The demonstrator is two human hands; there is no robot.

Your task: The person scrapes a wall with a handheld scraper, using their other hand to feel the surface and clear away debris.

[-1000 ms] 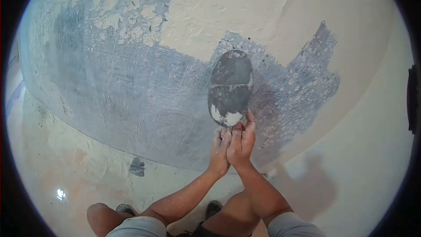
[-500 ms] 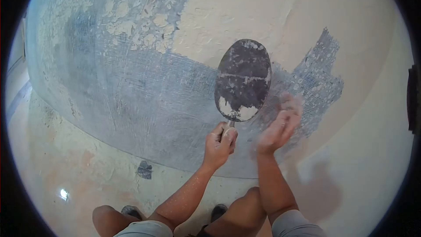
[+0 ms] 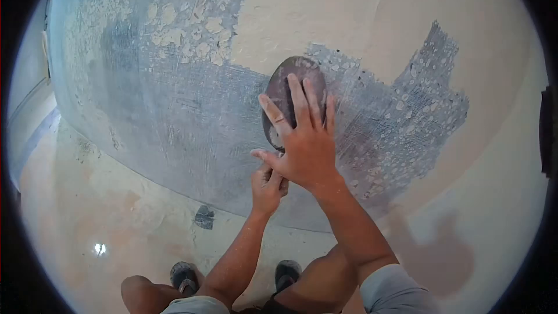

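Observation:
A dark oval paddle-like tool (image 3: pixel 283 94) with whitish residue lies against the curved surface (image 3: pixel 192 122), which is part grey-blue and part cream. My left hand (image 3: pixel 268 191) is wrapped round its handle at the lower end. Over the face of the tool, my right hand (image 3: pixel 305 134) rests with its fingers spread, covering much of it. The thumb of my right hand reaches across just above my left hand. Rough grey patches with pale flecks (image 3: pixel 418 104) show to the right of the tool.
A small dark piece (image 3: pixel 204 217) lies on the dusty floor (image 3: pixel 75 197) beside the curved lower edge. My shoes (image 3: pixel 287 273) and bent legs are at the bottom. A dark object (image 3: pixel 546 132) is at the far right edge.
My right hand has moved left and up onto the face of the tool. The tool and my left hand have shifted left, and more grey patch shows where the tool was.

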